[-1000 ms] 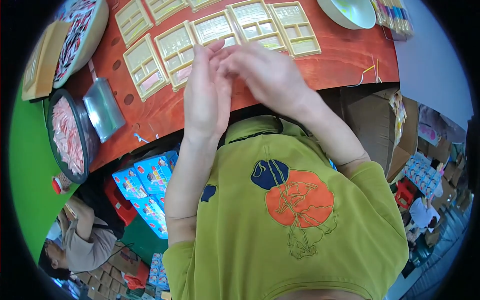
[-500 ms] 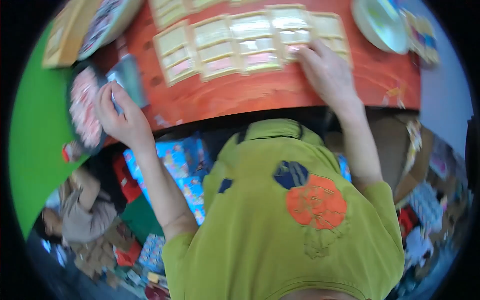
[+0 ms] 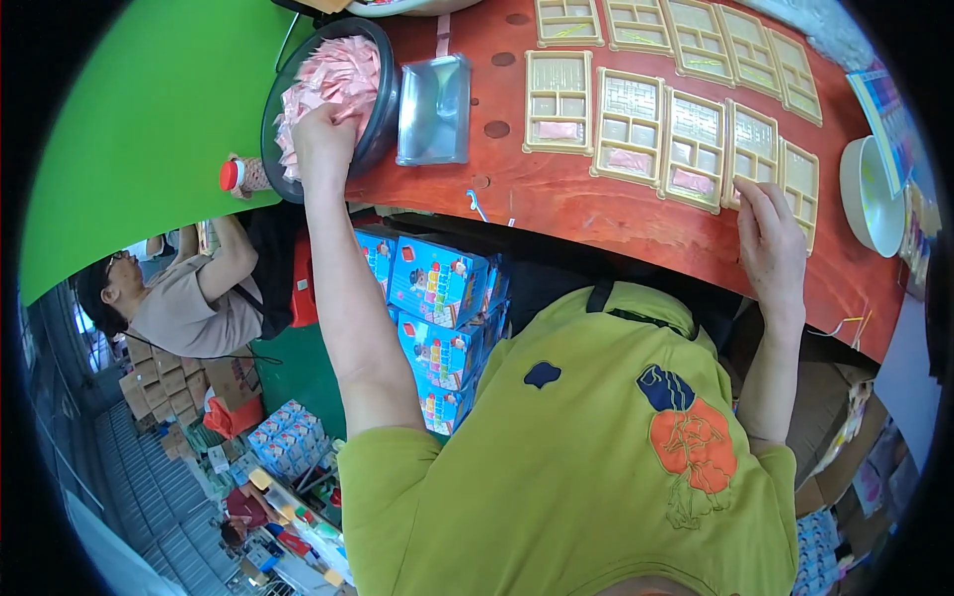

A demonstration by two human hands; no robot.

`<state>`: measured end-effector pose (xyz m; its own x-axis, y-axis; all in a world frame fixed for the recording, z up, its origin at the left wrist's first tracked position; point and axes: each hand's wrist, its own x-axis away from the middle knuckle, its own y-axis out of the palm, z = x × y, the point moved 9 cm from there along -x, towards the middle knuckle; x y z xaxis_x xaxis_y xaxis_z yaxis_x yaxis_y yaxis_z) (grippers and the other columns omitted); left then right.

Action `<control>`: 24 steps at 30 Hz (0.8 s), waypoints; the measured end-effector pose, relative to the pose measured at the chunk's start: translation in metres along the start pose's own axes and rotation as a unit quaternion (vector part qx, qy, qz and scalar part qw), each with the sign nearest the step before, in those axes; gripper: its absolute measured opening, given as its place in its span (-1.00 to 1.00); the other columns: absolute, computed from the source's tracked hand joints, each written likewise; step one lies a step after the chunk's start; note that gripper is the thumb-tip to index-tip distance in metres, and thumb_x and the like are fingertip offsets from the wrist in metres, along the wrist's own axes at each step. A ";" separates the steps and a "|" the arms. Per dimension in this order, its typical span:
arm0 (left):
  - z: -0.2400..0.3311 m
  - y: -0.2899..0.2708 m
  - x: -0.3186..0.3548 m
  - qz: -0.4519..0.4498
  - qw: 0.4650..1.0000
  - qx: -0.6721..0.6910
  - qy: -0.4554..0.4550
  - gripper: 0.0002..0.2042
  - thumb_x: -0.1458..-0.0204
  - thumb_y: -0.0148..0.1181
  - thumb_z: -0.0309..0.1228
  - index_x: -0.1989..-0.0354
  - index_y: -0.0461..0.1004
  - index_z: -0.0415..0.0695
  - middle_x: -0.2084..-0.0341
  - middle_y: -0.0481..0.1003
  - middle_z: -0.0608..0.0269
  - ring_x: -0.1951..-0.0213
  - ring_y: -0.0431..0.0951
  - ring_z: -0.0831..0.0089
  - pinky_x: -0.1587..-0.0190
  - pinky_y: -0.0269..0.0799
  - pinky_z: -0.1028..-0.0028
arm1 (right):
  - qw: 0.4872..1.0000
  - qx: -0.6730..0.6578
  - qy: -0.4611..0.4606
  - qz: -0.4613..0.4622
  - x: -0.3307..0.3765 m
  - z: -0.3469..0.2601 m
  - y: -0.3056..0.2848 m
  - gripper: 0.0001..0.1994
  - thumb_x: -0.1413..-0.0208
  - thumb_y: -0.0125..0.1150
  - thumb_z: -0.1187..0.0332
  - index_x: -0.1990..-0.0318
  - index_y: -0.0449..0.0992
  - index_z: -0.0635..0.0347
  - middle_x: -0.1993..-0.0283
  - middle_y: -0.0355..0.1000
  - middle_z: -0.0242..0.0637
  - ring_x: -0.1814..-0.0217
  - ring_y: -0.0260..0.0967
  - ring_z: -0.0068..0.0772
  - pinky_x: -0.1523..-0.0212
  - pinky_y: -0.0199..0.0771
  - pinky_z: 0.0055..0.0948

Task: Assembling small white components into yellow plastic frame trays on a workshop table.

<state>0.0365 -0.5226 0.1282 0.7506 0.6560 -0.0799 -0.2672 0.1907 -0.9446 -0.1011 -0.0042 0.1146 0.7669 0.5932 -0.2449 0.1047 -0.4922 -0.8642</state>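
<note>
My left hand [image 3: 326,149] reaches into a dark round basin [image 3: 388,119] heaped with small pink packets [image 3: 348,62]. Its fingertips are pinched on a pink packet at the top of the heap, partly hidden by the hand. My right hand [image 3: 773,238] rests at the lower end of a beige compartment tray [image 3: 752,139] in the front row, fingers extended and a little apart. The fingers cover most of that tray's lowest compartment. To its left, front-row trays [image 3: 693,149] each hold a pink packet [image 3: 691,182] in the lowest compartment.
A second row of beige trays [image 3: 636,25] lies behind. Beside the basin are a clear plastic box [image 3: 433,109] and a red-lidded jar [image 3: 235,176]. At the right stands a pale bowl [image 3: 863,204]. Blue printed boxes [image 3: 437,283] are stacked below the table. A person [image 3: 189,298] sits at the left.
My left hand has moved from beside the basin into the pink packets. My right hand remains at the same tray. The whole view has swung toward the left.
</note>
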 end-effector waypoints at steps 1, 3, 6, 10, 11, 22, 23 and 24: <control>0.002 -0.011 0.002 0.046 0.998 -0.042 0.020 -0.63 0.06 0.38 -0.31 0.09 0.64 -0.25 0.36 0.64 -0.09 0.30 0.66 0.13 0.14 0.53 0.29 | 1.000 -0.003 -0.009 0.009 0.000 -0.001 -0.001 -0.77 -0.22 0.14 0.56 -0.02 0.54 0.19 0.16 0.46 -0.19 0.27 0.48 -0.16 0.29 0.48 -0.30; 0.000 -0.026 0.007 0.093 0.991 -0.084 0.038 -0.65 0.08 0.39 -0.34 0.11 0.65 -0.25 0.41 0.64 -0.08 0.38 0.67 0.14 0.19 0.54 0.29 | 1.000 -0.007 -0.020 0.018 -0.002 -0.004 -0.003 -0.76 -0.22 0.14 0.57 -0.02 0.54 0.20 0.17 0.46 -0.18 0.28 0.47 -0.19 0.30 0.48 -0.32; -0.040 -0.043 0.016 0.106 0.990 0.058 -0.069 -0.74 0.03 0.39 -0.42 0.18 0.64 -0.29 0.48 0.63 0.04 0.51 0.62 0.30 0.35 0.51 0.39 | 0.999 -0.028 -0.014 0.014 -0.003 -0.005 -0.004 -0.78 -0.23 0.14 0.56 -0.01 0.54 0.21 0.17 0.46 -0.18 0.28 0.46 -0.20 0.30 0.47 -0.33; -0.024 -0.042 0.034 0.087 0.863 0.481 -0.129 -0.93 -0.13 0.31 -0.52 0.28 0.56 -0.24 0.57 0.50 0.36 0.60 0.45 0.62 0.53 0.29 0.67 | 0.997 -0.076 -0.001 0.006 -0.008 -0.010 -0.002 -0.79 -0.23 0.12 0.58 0.00 0.54 0.25 0.19 0.46 -0.19 0.25 0.46 -0.26 0.28 0.44 -0.39; -0.006 -0.038 0.035 0.081 0.830 0.542 -0.110 -0.93 -0.13 0.32 -0.53 0.27 0.56 -0.24 0.53 0.53 0.33 0.56 0.47 0.62 0.52 0.30 0.67 | 0.994 -0.113 0.005 -0.001 -0.010 -0.012 -0.001 -0.79 -0.23 0.12 0.59 0.01 0.53 0.28 0.20 0.45 -0.19 0.23 0.45 -0.29 0.28 0.43 -0.42; 0.267 0.140 0.140 -0.394 0.625 0.668 -0.087 -0.90 -0.15 0.29 -0.53 0.20 0.54 -0.26 0.43 0.59 0.20 0.52 0.49 0.62 0.55 0.30 0.64 | 0.937 -0.339 -0.001 0.086 -0.041 -0.026 -0.011 -0.72 -0.27 0.15 0.52 -0.11 0.50 0.28 0.13 0.45 -0.32 0.19 0.42 -0.60 0.20 0.46 -0.55; 0.281 0.146 0.150 -0.417 0.618 0.661 -0.088 -0.88 -0.16 0.28 -0.52 0.19 0.54 -0.28 0.43 0.58 0.21 0.52 0.48 0.62 0.54 0.29 0.65 | 0.931 -0.362 0.000 0.044 -0.037 -0.020 -0.009 -0.73 -0.29 0.14 0.50 -0.11 0.48 0.29 0.13 0.46 -0.35 0.18 0.41 -0.63 0.20 0.46 -0.55; 0.292 0.153 0.158 -0.433 0.609 0.659 -0.086 -0.88 -0.16 0.28 -0.52 0.19 0.54 -0.28 0.43 0.58 0.21 0.52 0.48 0.62 0.54 0.29 0.65 | 0.935 -0.352 0.014 0.049 -0.029 -0.005 -0.010 -0.73 -0.29 0.14 0.50 -0.11 0.48 0.29 0.13 0.46 -0.35 0.18 0.41 -0.63 0.20 0.46 -0.55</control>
<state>-0.0626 -0.1767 0.0639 0.9109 -0.0622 0.4079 -0.1545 0.8654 0.4768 -0.1213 -0.0201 0.1325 0.8101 0.5108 -0.2876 0.4158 -0.8465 -0.3324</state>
